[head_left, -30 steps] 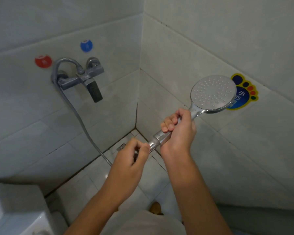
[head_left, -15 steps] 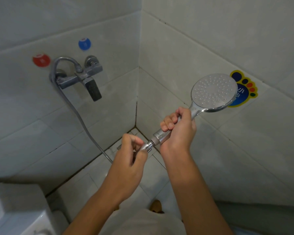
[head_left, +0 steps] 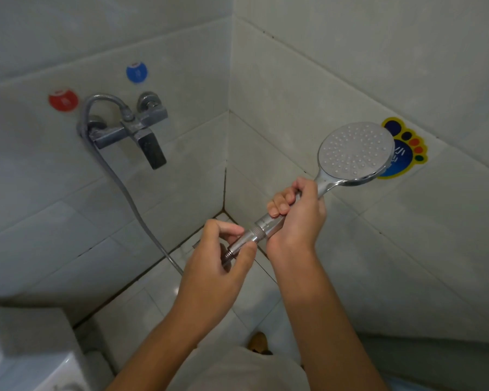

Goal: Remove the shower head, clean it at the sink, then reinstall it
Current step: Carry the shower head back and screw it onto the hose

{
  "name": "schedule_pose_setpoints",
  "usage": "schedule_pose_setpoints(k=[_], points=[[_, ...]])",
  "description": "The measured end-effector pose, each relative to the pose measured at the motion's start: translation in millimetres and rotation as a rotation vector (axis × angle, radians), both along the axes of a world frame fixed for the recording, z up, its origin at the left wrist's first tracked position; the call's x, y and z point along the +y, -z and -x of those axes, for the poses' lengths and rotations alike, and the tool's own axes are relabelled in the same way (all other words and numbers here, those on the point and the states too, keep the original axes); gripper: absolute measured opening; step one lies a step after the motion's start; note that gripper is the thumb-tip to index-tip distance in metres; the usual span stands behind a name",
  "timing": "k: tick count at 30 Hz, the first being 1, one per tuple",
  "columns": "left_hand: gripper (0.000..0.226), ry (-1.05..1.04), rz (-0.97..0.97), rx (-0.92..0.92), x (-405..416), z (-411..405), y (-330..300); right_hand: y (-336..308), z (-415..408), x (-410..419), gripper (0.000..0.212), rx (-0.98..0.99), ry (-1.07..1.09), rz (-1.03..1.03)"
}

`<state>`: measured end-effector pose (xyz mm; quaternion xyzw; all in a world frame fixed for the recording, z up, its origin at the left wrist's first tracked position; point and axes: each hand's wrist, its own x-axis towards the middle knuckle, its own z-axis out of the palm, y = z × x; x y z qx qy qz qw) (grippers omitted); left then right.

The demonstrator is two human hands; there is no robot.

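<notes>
Since a second ago my left hand has rolled over at the hose nut, so that bare thread now shows between the nut and the handle's end; my right hand has kept its place. I see my left thumb and fingers pinching the nut, with the ribbed end of the hose running out from under them. Just beyond, my right hand is wrapped firmly round the handle of the shower head, fingers curled over the top. I hold the shower head in mid-air, tilted up to the right, its round spray face turned toward me and its rim overlapping a foot-shaped sticker on the right wall.

Low at my left sits the corner of a white toilet tank. Past my hands the hose drops to the floor tiles, then climbs the left wall in a long curve and loops over to the chrome mixer tap, whose lever hangs down. Above the tap are a red dot and a blue dot stuck to the tiles.
</notes>
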<state>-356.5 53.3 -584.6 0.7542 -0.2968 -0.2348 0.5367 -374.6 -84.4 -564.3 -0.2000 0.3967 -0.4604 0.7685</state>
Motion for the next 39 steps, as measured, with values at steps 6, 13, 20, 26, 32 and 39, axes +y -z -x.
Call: schedule_pose_setpoints(k=[6, 13, 20, 26, 32, 39], points=[[0.022, 0.008, -0.016, -0.029, -2.2, -2.8, 1.9, 0.7, -0.8, -1.6, 0.024, -0.001, -0.007, -0.002], [0.029, 0.013, -0.105, -0.051, -6.9, -3.9, 2.2, 0.7, -2.0, -0.3, 0.023, 0.006, -0.021, -0.006], [0.023, 0.019, -0.129, -0.113, -4.6, -3.5, 5.2, 2.8, -1.2, -0.3, 0.024, 0.016, -0.016, -0.005], [0.011, -0.002, -0.118, -0.146, -5.5, -2.1, 5.3, 4.3, -1.9, -0.5, 0.024, 0.025, -0.006, -0.014], [0.026, 0.021, -0.182, -0.220, -4.9, -2.5, 6.9, 5.7, -2.7, 0.1, 0.021, 0.030, -0.014, -0.013], [0.032, 0.023, -0.171, -0.250, -5.8, -4.8, 7.3, 4.9, -3.2, 1.0, 0.019, 0.033, -0.014, -0.009]])
